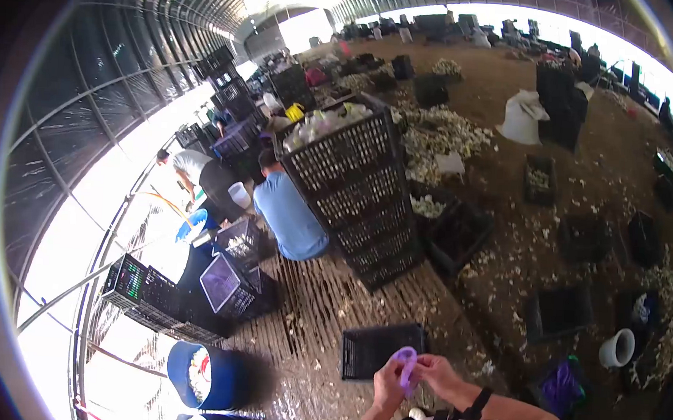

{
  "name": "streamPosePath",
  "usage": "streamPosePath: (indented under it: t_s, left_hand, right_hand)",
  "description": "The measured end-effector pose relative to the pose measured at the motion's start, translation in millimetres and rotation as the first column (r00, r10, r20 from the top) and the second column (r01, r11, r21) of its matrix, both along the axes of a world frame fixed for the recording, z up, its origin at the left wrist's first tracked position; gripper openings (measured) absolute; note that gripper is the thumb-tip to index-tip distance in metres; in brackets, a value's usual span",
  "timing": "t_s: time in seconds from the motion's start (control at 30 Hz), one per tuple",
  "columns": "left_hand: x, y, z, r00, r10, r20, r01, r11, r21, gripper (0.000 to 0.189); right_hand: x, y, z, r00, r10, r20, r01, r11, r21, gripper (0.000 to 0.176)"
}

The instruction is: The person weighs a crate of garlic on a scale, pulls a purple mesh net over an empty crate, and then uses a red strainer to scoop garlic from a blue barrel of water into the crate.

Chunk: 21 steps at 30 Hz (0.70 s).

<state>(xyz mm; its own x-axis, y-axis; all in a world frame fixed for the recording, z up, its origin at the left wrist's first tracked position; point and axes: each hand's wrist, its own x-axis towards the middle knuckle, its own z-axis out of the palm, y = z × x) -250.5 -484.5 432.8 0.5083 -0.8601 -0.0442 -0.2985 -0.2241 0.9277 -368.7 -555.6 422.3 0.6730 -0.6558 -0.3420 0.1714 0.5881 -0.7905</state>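
Both my hands meet low in the view around a purple ring (406, 371) that looks like a roll of tape or a plastic loop. My left hand (388, 384) is closed on its near left side, and the ring stands up from the fingers. From the right, my right hand (439, 374) pinches at the ring's edge, its fingertips partly hidden. A black band is on my right wrist. Just beyond the hands, a black plastic crate (381, 345) rests on the wet slatted floor.
A tall stack of black crates (353, 188) holds filled bags on top. A person in a blue shirt (289, 217) crouches beside it, with another bent over farther left. Blue barrels (183, 377) stand lower left. Crates, pale scraps and a white bucket (617, 349) cover the right.
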Motion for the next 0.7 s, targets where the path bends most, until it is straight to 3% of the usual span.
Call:
streamPosePath:
  t_s: [0.1,0.13,0.23,0.33,0.43,0.5,0.6,0.63,0.7]
  left_hand:
    - [8.2,-5.3,13.9,0.999,-0.045,-0.022,0.046,0.997,0.064,0.013]
    - [12.6,-4.8,15.6,0.997,-0.067,-0.035,0.071,0.992,0.102,0.012]
    - [40.1,8.7,-49.0,0.945,-0.042,-0.325,0.076,0.993,0.092,0.011]
    - [34.5,15.5,-9.7,0.87,0.009,-0.492,-0.006,1.0,0.007,0.01]
    - [41.1,28.6,-8.4,0.851,-0.021,-0.525,-0.041,0.993,-0.107,0.013]
    - [37.1,40.7,-4.1,0.82,0.001,-0.572,-0.073,0.992,-0.104,0.022]
    - [24.2,37.7,14.2,0.995,-0.039,-0.094,0.025,0.989,-0.143,0.011]
    - [19.1,36.5,27.8,0.992,-0.093,-0.09,0.097,0.995,0.032,0.012]
    - [24.0,32.9,22.9,0.977,-0.136,0.163,0.137,0.991,0.002,0.015]
  right_hand:
    - [0.6,-8.4,-25.1,0.998,-0.028,0.061,0.02,0.992,0.123,0.018]
    - [0.0,-13.8,-23.7,0.997,0.024,0.077,-0.031,0.996,0.086,0.017]
    - [-1.6,-20.4,-27.1,0.98,0.161,0.113,-0.16,0.987,-0.015,0.015]
    - [-6.8,-33.3,-17.2,0.966,0.257,0.014,-0.249,0.947,-0.203,0.012]
    - [-13.6,-46.3,-6.0,0.929,0.347,0.13,-0.329,0.933,-0.145,0.01]
    - [-11.2,-41.9,-6.4,0.932,0.356,0.074,-0.333,0.918,-0.215,0.009]
    - [3.0,-28.9,13.6,0.944,0.326,-0.045,-0.326,0.911,-0.254,0.009]
    - [6.8,-22.1,19.8,0.941,0.324,-0.095,-0.338,0.904,-0.263,0.009]
    - [16.9,-13.4,10.3,0.961,0.242,-0.131,-0.274,0.894,-0.355,0.009]
